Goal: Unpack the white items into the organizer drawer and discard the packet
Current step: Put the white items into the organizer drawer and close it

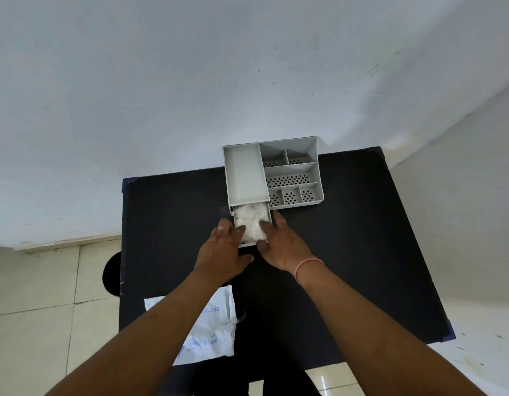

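Note:
A grey organizer (293,167) stands at the far side of a black table (347,252). Its small drawer (269,217) is pulled out toward me and holds a heap of crumpled white items (251,221). My left hand (224,250) rests against the drawer's left front corner, fingers touching the white heap. On the drawer's right side lies my right hand (284,244), fingers curled over the white items and the front edge. A white plastic packet (210,327) printed "GLOVES" lies flat near the table's front left edge, partly under my left forearm.
The table stands against a pale wall. A dark round object (111,272) sits on the tiled floor beside the table's left edge. The organizer's top has several perforated compartments (289,180) and one long tray (244,175).

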Available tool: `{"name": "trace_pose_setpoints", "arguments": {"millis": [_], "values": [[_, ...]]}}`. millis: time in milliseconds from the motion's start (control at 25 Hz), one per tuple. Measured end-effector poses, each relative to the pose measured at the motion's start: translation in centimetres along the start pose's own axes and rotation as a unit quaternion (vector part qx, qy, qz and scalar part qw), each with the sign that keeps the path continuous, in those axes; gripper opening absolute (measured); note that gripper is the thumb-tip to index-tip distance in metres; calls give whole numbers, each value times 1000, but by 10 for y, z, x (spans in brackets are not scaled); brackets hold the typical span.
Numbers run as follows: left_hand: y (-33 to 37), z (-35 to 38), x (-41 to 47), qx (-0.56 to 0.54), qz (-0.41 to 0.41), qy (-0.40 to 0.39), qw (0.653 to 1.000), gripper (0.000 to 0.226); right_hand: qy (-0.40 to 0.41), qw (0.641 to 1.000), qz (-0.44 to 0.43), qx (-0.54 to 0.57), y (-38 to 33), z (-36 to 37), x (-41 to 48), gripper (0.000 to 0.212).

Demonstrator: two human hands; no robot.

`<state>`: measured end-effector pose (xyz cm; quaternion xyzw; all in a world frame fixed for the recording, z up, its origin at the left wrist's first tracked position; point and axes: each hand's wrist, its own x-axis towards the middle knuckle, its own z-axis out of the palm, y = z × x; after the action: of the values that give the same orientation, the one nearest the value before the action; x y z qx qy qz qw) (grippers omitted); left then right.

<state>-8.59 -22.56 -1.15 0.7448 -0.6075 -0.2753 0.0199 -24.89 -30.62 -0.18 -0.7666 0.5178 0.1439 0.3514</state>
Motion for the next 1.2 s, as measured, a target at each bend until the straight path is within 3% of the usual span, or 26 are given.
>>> {"name": "trace_pose_setpoints", "arguments": {"millis": [160,240,360,560,680,840,960,1080,1120,1200], "values": [[-1,4,-3,61,35,57,996,71,68,997,-31,-14,10,-2,-8,64],[-5,9,-1,54,63,103,991,46,98,993,-60,-26,16,3,-6,47],[-7,5,8,18,51,107,993,11,123,990,-64,23,20,6,4,29],[-5,-4,38,-64,-6,121,991,16,195,977,-64,58,16,-4,30,24],[-4,-7,49,-109,-75,83,988,26,170,983,-67,34,12,-6,39,28],[-3,-8,51,-107,-76,39,991,35,128,989,-66,17,14,-11,43,32],[-1,-12,42,-152,-82,96,980,32,173,979,-70,83,16,-13,41,25],[-1,-14,39,-294,-182,131,929,19,202,949,18,243,11,-12,40,15],[0,-16,42,-378,-234,122,888,17,192,926,64,318,9,-12,43,16],[2,-22,53,-553,-322,108,761,12,160,854,144,474,1,-16,49,20]]}}
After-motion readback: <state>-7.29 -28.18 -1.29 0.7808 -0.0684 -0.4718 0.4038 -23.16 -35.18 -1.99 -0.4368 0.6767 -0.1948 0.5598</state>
